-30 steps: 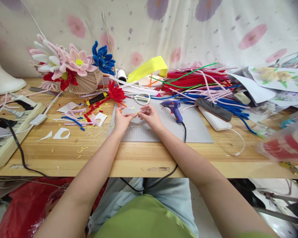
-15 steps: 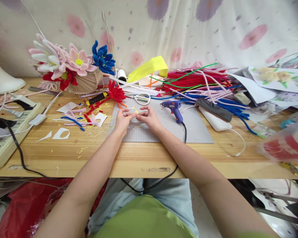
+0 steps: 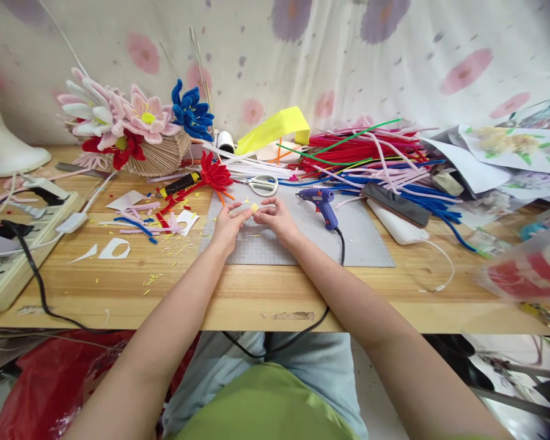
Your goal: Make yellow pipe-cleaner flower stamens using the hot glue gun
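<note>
Both hands meet above the grey cutting mat (image 3: pixel 302 247), pinching a small yellow piece (image 3: pixel 255 208) between their fingertips. My left hand (image 3: pixel 229 227) has thumb and forefinger closed on its left side. My right hand (image 3: pixel 277 219) pinches it from the right. What the piece is made of is too small to make out. Just behind the hands lie white-handled scissors (image 3: pixel 263 185). A red fuzzy-stem flower (image 3: pixel 214 173) with orange ends rests behind my left hand. To the right, a purple glue gun (image 3: pixel 323 205) lies on the mat.
Bundles of pipe cleaners (image 3: pixel 366 150) spread along the back, beside a yellow sheet (image 3: pixel 275 129). A phone (image 3: pixel 396 203) lies at right. Scraps (image 3: pixel 137 223) and a power strip (image 3: pixel 32 244) are at left, with finished flowers (image 3: pixel 146 116) behind. The glue gun's cord (image 3: pixel 343 250) runs over the front edge.
The fingertips have shifted slightly around the yellow piece, which now shows a little higher between them. The view has tilted very slightly; the objects on the table have stayed put.
</note>
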{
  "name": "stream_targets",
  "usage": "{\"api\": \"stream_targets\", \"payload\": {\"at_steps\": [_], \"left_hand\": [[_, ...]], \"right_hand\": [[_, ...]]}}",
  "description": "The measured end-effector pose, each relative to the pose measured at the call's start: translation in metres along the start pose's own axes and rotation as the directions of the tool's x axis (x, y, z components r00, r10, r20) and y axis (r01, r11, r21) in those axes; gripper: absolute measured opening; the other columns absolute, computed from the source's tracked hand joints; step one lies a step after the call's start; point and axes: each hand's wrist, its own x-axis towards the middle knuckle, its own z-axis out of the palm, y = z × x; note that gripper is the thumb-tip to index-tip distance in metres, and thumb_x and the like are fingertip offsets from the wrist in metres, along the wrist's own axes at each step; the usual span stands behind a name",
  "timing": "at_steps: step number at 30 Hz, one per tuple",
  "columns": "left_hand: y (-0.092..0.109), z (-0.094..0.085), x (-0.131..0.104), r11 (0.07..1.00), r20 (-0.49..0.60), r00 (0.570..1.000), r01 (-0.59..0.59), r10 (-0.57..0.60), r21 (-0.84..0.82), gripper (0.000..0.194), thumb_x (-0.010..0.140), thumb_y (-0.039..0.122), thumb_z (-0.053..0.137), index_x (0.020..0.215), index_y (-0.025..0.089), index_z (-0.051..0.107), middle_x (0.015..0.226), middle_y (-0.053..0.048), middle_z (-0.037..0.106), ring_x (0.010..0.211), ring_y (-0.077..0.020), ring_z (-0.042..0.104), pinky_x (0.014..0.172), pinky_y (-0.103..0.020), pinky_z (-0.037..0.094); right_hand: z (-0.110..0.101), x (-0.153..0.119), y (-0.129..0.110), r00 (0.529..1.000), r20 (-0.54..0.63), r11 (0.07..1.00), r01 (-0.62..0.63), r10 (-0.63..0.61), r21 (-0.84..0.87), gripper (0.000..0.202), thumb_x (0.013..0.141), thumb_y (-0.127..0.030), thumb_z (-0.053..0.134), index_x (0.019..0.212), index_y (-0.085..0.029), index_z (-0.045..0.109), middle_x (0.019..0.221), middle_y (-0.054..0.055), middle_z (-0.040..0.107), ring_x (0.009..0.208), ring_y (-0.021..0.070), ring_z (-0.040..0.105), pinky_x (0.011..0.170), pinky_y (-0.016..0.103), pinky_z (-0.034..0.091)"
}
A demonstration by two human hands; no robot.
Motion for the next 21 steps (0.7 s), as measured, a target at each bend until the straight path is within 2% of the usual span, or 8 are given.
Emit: {"api": "stream_targets", "payload": {"at_steps": [3, 8, 13, 17, 21], "left_hand": [[-0.001, -0.001, 0.000, 1.000, -0.046, 0.999, -0.007, 0.007, 0.000, 0.051, 0.049, 0.021, 0.077, 0.091, 0.018, 0.047, 0.066, 0.002, 0.062, 0.058, -0.0095, 0.054, 0.054, -0.022, 0.031], [-0.004, -0.002, 0.003, 0.995, -0.085, 0.994, -0.063, 0.070, 0.082, 0.055, 0.049, 0.021, 0.079, 0.092, 0.019, 0.044, 0.064, 0.003, 0.062, 0.057, -0.0109, 0.055, 0.056, -0.023, 0.035], [-0.007, -0.004, 0.005, 0.983, -0.106, 0.986, -0.110, 0.126, 0.149, 0.056, 0.050, 0.024, 0.079, 0.090, 0.020, 0.041, 0.063, 0.004, 0.062, 0.062, -0.0131, 0.060, 0.066, -0.025, 0.040], [-0.009, -0.005, 0.007, 0.978, -0.102, 0.981, -0.147, 0.163, 0.150, 0.056, 0.049, 0.024, 0.079, 0.087, 0.020, 0.039, 0.062, 0.004, 0.063, 0.062, -0.0129, 0.060, 0.071, -0.027, 0.041], [-0.010, -0.004, 0.009, 0.980, -0.093, 0.979, -0.175, 0.184, 0.095, 0.055, 0.049, 0.021, 0.078, 0.085, 0.021, 0.037, 0.059, 0.007, 0.060, 0.059, -0.0114, 0.059, 0.071, -0.026, 0.040]], "right_hand": [[0.000, -0.001, -0.002, 1.000, 0.015, 1.000, -0.008, 0.008, -0.016, 0.051, 0.051, -0.030, 0.075, 0.087, -0.022, 0.040, 0.060, -0.009, 0.061, 0.056, 0.0085, 0.056, 0.065, 0.027, 0.046], [-0.001, 0.000, -0.003, 0.999, -0.034, 1.000, 0.028, -0.029, -0.013, 0.049, 0.053, -0.034, 0.074, 0.087, -0.022, 0.041, 0.065, -0.008, 0.061, 0.062, 0.0088, 0.058, 0.064, 0.025, 0.046], [-0.001, 0.002, 0.000, 0.996, -0.005, 0.996, 0.085, -0.085, -0.007, 0.048, 0.054, -0.035, 0.074, 0.086, -0.023, 0.041, 0.063, -0.008, 0.061, 0.060, 0.0083, 0.057, 0.065, 0.026, 0.047], [-0.001, 0.002, 0.001, 0.994, 0.014, 0.994, 0.105, -0.105, 0.007, 0.046, 0.056, -0.036, 0.073, 0.086, -0.023, 0.040, 0.063, -0.008, 0.061, 0.060, 0.0089, 0.058, 0.066, 0.027, 0.047], [-0.001, 0.000, -0.001, 0.997, 0.048, 0.998, 0.062, -0.061, -0.019, 0.045, 0.057, -0.031, 0.071, 0.088, -0.023, 0.041, 0.066, -0.008, 0.062, 0.060, 0.0089, 0.058, 0.065, 0.027, 0.046]]}}
